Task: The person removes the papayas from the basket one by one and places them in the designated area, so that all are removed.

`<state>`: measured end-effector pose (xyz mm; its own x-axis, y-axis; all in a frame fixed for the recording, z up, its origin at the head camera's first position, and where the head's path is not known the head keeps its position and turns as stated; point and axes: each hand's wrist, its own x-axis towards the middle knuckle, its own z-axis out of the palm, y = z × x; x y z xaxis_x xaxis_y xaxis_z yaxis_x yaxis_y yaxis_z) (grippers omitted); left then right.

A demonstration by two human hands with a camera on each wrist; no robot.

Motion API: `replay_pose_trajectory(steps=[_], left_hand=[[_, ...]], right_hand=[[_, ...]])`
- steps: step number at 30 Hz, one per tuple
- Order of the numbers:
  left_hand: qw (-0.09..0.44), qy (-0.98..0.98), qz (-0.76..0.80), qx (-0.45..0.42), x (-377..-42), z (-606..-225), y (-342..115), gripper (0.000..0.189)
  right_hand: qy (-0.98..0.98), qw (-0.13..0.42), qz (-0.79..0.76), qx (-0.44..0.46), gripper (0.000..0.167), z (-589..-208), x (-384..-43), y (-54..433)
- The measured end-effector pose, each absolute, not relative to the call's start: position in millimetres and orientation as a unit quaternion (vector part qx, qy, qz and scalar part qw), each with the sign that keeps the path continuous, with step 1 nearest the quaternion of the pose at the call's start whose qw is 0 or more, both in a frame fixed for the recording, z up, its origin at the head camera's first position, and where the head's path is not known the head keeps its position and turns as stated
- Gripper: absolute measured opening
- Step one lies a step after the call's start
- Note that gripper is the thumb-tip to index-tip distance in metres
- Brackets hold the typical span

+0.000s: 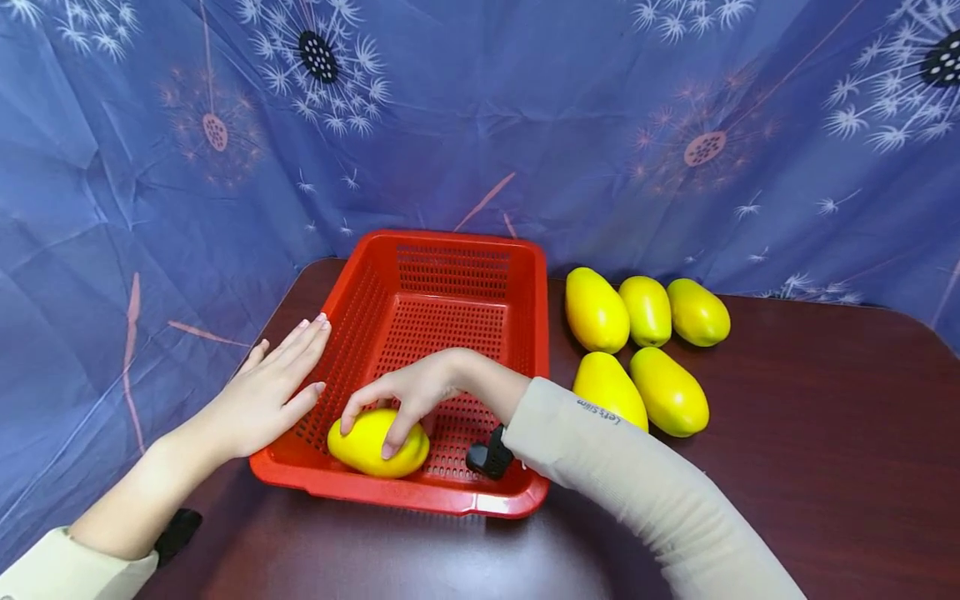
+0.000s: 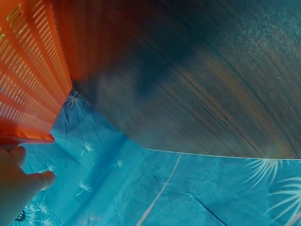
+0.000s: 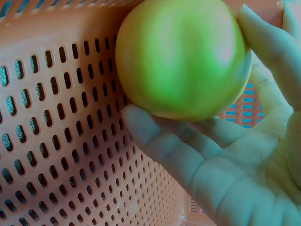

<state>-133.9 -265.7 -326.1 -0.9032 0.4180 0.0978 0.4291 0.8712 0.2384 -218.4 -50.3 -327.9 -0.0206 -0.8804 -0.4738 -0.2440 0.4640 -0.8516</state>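
Note:
A red plastic basket [image 1: 470, 327] with slotted sides stands on the table. Inside its near left corner lies a yellow mango [image 1: 365, 446], long axis roughly sideways. My right hand [image 1: 408, 400] grips this mango from above, thumb on the near side and fingers over the far side. In the right wrist view the rounded end of the mango [image 3: 183, 61] sits between thumb and fingers, close to the slotted wall. My left hand [image 1: 273, 392] lies with straight fingers along the basket's left rim. In the left wrist view only a few fingertips show, just beneath the basket's rim [image 2: 28, 139].
Several more yellow mangoes [image 1: 670, 392] lie grouped on the dark wooden table [image 1: 810, 417] right of the basket; my right sleeve partly covers one of them. A blue cloth [image 1: 480, 117] with dandelion prints hangs behind the table and along its left side.

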Motion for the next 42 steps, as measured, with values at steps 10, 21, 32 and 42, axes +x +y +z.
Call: replay_pose_trajectory(steps=[10,21,32,42], left_hand=[[0.019,-0.967,-0.132,-0.217,-132.8,-324.4,-266.1,0.064],[0.007,-0.969,-0.126,-0.215,-136.5,-324.0,-261.9,0.064],[0.0,-0.97,-0.115,-0.214,-135.8,-319.9,-264.2,0.067],[0.005,-0.97,-0.115,-0.216,-136.5,-322.3,-264.4,0.066]], right_hand=[[0.635,0.526,-0.29,-0.486,0.047,-327.4,-219.5,-48.7],[0.629,0.464,-0.302,-0.546,0.051,-312.8,-223.7,-41.7],[0.608,0.45,-0.369,-0.541,0.052,-290.3,-229.2,-22.2],[0.592,0.432,-0.434,-0.524,0.05,-265.6,-239.6,7.5]])
